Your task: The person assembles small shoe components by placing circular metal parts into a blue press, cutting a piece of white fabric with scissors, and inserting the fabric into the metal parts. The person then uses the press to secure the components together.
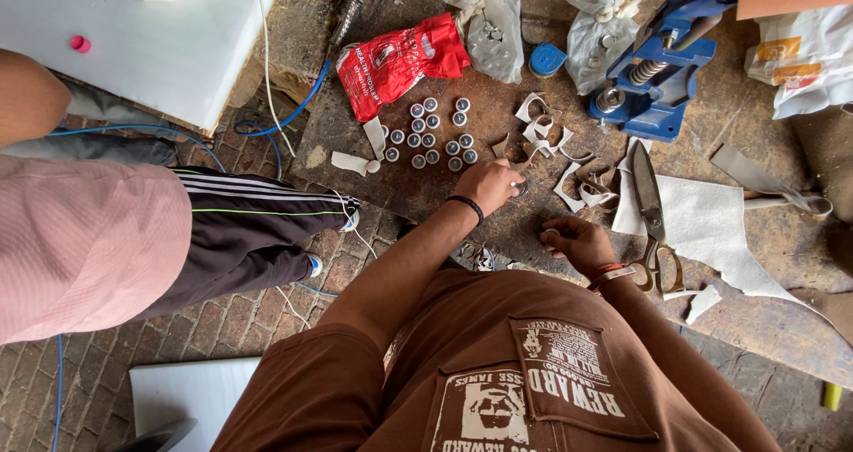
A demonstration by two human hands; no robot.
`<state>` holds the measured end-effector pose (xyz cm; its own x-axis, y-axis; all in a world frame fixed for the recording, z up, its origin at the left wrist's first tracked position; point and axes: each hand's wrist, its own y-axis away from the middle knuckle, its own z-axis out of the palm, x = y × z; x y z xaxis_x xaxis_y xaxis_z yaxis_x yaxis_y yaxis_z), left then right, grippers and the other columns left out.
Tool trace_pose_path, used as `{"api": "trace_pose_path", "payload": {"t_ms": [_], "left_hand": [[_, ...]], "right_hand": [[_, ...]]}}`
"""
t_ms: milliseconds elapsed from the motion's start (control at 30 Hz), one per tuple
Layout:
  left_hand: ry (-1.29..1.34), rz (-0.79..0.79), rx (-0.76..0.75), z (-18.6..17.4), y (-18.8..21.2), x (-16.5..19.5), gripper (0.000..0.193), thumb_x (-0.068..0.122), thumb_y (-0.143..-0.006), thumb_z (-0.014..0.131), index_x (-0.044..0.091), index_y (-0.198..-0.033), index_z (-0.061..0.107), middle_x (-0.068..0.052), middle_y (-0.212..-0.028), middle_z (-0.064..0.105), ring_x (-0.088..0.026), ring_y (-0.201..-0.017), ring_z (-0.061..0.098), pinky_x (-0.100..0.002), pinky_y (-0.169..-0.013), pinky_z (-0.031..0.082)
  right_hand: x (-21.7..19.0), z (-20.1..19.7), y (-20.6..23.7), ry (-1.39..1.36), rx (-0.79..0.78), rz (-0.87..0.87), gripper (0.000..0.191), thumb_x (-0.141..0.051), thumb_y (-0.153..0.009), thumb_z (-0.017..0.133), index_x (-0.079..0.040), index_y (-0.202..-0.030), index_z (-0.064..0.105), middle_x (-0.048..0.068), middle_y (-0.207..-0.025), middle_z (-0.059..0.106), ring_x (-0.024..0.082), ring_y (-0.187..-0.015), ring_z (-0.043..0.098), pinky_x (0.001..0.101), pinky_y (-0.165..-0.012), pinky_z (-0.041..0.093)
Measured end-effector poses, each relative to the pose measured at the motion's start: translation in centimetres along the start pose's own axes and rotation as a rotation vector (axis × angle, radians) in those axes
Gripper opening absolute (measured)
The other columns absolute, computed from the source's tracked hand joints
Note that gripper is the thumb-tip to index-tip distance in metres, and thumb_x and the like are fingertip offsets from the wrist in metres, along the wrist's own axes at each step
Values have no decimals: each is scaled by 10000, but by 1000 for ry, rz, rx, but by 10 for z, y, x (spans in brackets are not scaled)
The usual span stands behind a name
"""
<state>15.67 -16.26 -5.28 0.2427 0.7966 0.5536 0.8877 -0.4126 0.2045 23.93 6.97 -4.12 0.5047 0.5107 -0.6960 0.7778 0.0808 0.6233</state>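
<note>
Just below cluster of small round silver metal caps (pixel 433 135) on worn dark surface (pixel 498 230): your left hand (pixel 487 185) pinches one small metal piece, cluster nearer it. Right hand (pixel 577 243) curled, farther from caps, contents unclear.

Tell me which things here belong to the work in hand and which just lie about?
In use: left hand, right hand, round metal caps, cut-out scraps.

Lying about: scissors, blue press, red bag, clear bags, white sheet.
</note>
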Motion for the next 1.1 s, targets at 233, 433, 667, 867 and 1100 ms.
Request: {"api": "trace_pose_path", "payload": {"t_ms": [233,433,667,867,1100], "left_hand": [[322,-640,486,-54,20,-64,141,270,-983,670,226,-1032,795,-11,-1041,802,-162,-883,739,-356,-770,600],[108,-857,825,-114,46,-166,499,414,-753,878,135,-1119,684,-128,-1132,686,-332,-991,683,-469,-762,562],[230,-898,675,-120,39,-201,240,357,-821,765,210,-1006,806,-61,-1048,784,-288,-942,741,-448,-767,597],[258,-677,743,-116,44,-193,557,264,-670,928,35,-1103,662,-131,-918,768,-288,-823,729,-458,-735,583],[715,-712,881,-116,41,-214,349,99,-788,849,63,-1114,729,-100,-1014,802,-205,-888,783,-385,-749,645]], "right_hand": [[0,-3,4,-38,-8,-20,281,-204,-897,772,-87,-1152,761,72,-949,803,148,-800,761,312,-745,640],[-4,-4,-7,-59,-125,-8,312,-210,-886,758,-78,-1168,749,92,-967,809,170,-803,777,317,-749,663],[-52,35,-27,232,-384,-103,341,-299,-899,745,-112,-1185,737,68,-1037,816,152,-830,781,302,-772,647],[-67,55,-47,123,-375,-42,335,-265,-865,784,-71,-1137,753,83,-995,821,156,-807,791,324,-717,669],[-51,56,-43,169,-286,-193,330,-299,-857,802,-75,-1097,776,70,-943,825,146,-783,782,317,-695,640]]}}
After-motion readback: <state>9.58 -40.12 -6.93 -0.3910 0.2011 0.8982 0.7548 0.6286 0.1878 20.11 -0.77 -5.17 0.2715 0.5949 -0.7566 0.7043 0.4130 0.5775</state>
